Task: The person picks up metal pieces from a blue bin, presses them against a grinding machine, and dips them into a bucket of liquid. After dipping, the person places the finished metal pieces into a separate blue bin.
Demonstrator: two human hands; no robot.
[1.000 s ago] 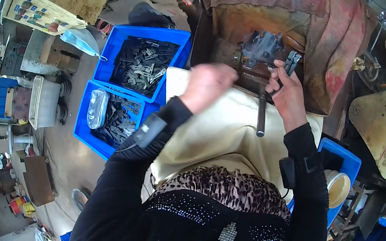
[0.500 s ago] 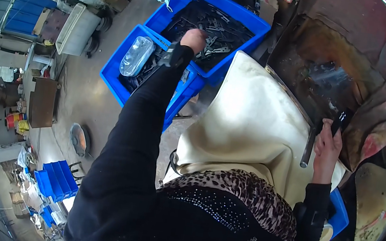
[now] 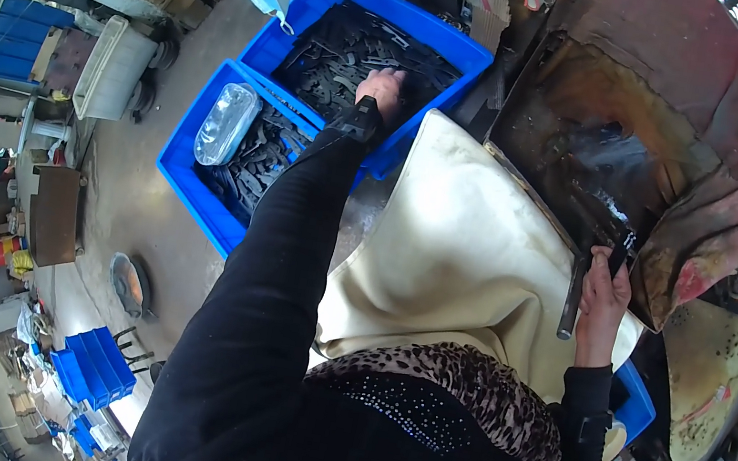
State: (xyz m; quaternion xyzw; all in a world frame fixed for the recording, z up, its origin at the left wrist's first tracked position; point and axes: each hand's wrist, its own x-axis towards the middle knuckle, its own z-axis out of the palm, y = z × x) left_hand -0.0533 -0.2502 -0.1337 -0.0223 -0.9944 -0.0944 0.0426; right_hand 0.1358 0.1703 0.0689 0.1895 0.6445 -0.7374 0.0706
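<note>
We are finding the left hand (image 3: 380,87) resting on dark metal parts (image 3: 329,55) inside the larger blue bin (image 3: 270,33), upper centre of the frame. Its fingers are partly hidden, and we are unable to tell whether they are gripping a piece. At right of centre, the right hand (image 3: 606,289) is pinching a slim dark piece (image 3: 617,258) between thumb and fingers, just beside a metal rod (image 3: 570,306).

We are noting these risks. The parts are overlapping at many angles, so the left fingers could be catching an edge or lifting several together. The slim piece is offering little to hold, so a loosening pinch could be dropping it, or a careless turn knocking it against the rod. The left sleeve (image 3: 276,235) is crossing the smaller blue bin (image 3: 186,200), centre left, where a low forearm could be snagging parts or nudging the clear plastic box (image 3: 228,123).
</note>
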